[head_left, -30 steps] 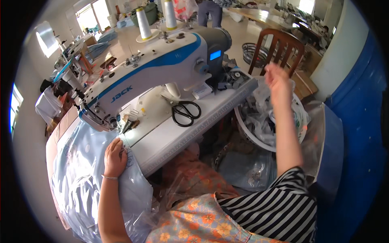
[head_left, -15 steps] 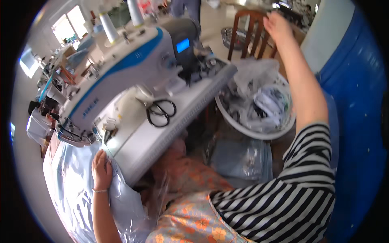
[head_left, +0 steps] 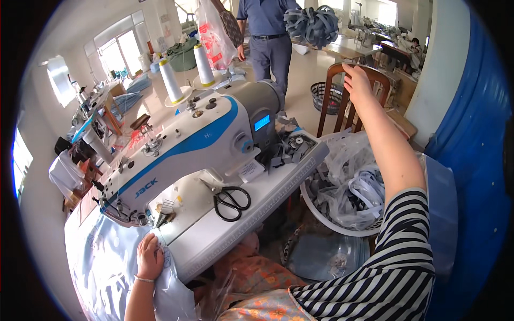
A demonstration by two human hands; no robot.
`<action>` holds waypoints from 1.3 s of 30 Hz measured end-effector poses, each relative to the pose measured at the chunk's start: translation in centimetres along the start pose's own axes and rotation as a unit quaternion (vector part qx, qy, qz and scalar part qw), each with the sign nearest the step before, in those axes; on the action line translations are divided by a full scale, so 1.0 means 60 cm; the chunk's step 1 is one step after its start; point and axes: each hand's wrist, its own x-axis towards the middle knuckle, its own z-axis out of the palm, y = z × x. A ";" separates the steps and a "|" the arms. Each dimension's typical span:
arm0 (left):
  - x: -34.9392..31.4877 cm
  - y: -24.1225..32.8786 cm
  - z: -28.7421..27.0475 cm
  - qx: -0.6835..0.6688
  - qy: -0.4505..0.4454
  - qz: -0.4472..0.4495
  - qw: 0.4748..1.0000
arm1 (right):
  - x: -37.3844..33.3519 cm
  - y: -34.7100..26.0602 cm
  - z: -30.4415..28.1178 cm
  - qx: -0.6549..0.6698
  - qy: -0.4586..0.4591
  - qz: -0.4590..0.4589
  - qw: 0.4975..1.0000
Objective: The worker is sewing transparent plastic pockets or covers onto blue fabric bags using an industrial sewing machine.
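Observation:
My left hand [head_left: 150, 258] lies with its fingers flat on pale blue fabric [head_left: 101, 267], close to the needle end of a white and blue sewing machine [head_left: 187, 144]. The fabric spreads over the left side of the table. High on the right, my right hand [head_left: 357, 84] is raised in front of a wooden chair back [head_left: 383, 80]. Its fingers are loosely bent and a little apart, with nothing visible in them. Black-handled scissors [head_left: 230, 203] rest on the machine table [head_left: 214, 241], to the right of my left hand.
A white basket [head_left: 334, 224] of plastic bags and fabric strips stands right of the table. Grey scraps [head_left: 292, 150] lie at the table's far end. Beyond, a person [head_left: 265, 48] stands beside a bundle of grey-blue strips [head_left: 313, 27]. A dark basket [head_left: 326, 99] sits on the floor.
The view has tilted up, so the standing person and more of the room show. My left hand stays on the fabric near the needle; my right hand remains raised by the chair.

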 end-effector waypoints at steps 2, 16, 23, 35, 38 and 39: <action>0.001 0.001 0.000 0.001 0.004 0.005 1.000 | 0.011 -0.002 0.000 0.013 -0.004 -0.008 1.000; 0.002 -0.003 0.002 -0.005 0.000 0.012 1.000 | 0.103 -0.104 -0.037 -0.045 -0.003 -0.182 0.982; 0.002 -0.003 0.002 -0.005 0.001 0.013 1.000 | 0.138 -0.173 -0.119 -0.063 0.102 -0.227 0.966; 0.002 -0.012 0.012 0.007 -0.032 -0.007 0.999 | 0.084 -0.172 -0.073 0.052 -0.092 -0.021 0.994; 0.003 -0.018 0.015 0.010 -0.054 0.004 0.999 | 0.027 -0.154 -0.086 0.057 -0.100 -0.051 0.992; 0.003 -0.021 0.014 0.016 -0.050 0.014 0.999 | 0.007 -0.146 -0.096 0.060 -0.099 -0.063 0.991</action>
